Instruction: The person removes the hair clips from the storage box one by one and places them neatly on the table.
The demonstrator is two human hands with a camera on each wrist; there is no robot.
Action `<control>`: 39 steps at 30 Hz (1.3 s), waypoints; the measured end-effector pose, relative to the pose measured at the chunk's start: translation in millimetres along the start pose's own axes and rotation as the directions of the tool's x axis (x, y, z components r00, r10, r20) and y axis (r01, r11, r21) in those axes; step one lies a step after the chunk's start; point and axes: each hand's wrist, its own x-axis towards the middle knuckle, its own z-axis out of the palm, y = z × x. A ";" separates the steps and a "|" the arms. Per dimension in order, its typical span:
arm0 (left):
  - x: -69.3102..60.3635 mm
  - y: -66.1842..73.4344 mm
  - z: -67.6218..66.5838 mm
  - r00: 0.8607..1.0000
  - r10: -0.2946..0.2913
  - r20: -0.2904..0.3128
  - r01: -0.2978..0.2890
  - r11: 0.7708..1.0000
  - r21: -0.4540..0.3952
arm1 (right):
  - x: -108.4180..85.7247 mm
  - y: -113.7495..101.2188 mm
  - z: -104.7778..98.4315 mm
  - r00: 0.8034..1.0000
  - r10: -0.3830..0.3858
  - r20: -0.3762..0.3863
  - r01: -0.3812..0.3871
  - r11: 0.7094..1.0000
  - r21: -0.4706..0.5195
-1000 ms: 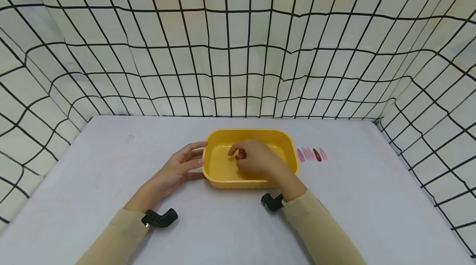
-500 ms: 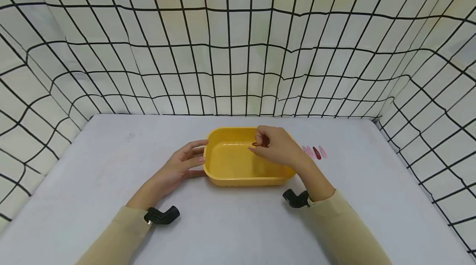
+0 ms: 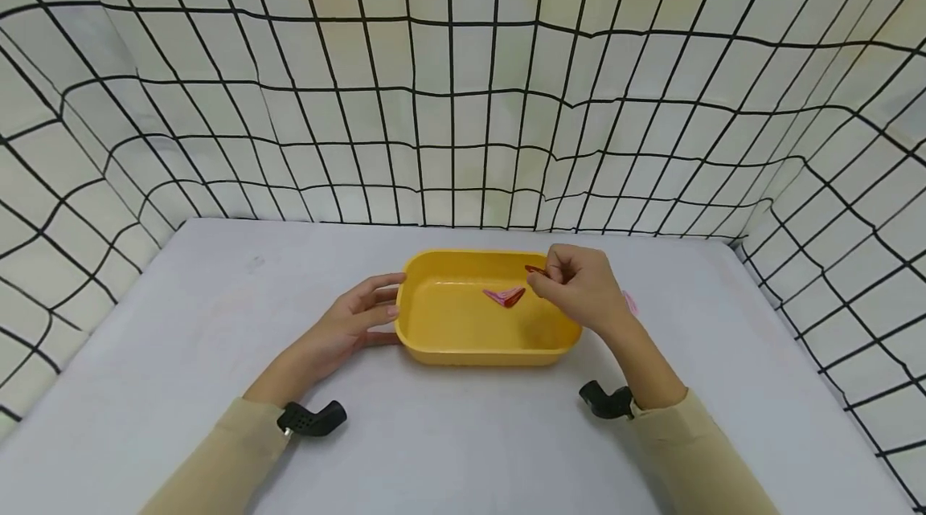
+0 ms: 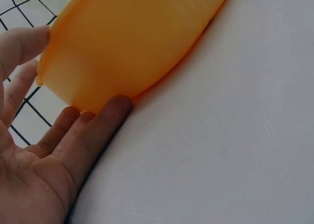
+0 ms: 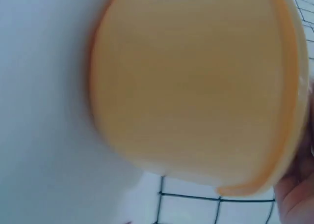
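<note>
Over the right end of a yellow plastic tray (image 3: 463, 338), my right hand (image 3: 582, 282) pinches a red hair clip (image 3: 535, 269) between thumb and finger. Inside the tray show a pink hair clip (image 3: 495, 297) and a red one (image 3: 515, 298), close against each other. My left hand (image 3: 358, 314) touches the tray's left end with its fingers extended. In the left wrist view, the fingertips meet the tray's outer wall (image 4: 122, 47). The right wrist view has the tray's wall (image 5: 191, 86) hiding most of my right hand.
A light pink hair clip (image 3: 630, 303) lies on the white table (image 3: 463, 443), right of the tray and partly behind my right wrist. Black netting (image 3: 463, 89) over white walls borders the table's back and sides.
My right hand rises from inside the tray and shifts right toward its right rim. A pink and a red clip now show in the tray. My left hand stays put.
</note>
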 end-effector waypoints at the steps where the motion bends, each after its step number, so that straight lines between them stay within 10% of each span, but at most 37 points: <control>1: -0.5 -0.1 -0.4 1.000 -0.001 -0.003 0.001 1.000 0.002 | 0.3 0.8 -1.3 1.000 0.006 -0.016 -0.006 1.000 0.022; 15: 0.9 -1.1 5.3 1.000 -0.008 0.004 0.008 1.000 -0.006 | -6.4 15.3 -52.5 0.994 0.109 -0.013 -0.108 0.992 0.059; 39: -0.4 1.2 1.6 1.000 -0.014 -0.009 0.014 1.000 0.023 | -4.0 16.1 -55.6 0.977 0.190 -0.098 -0.182 0.980 0.085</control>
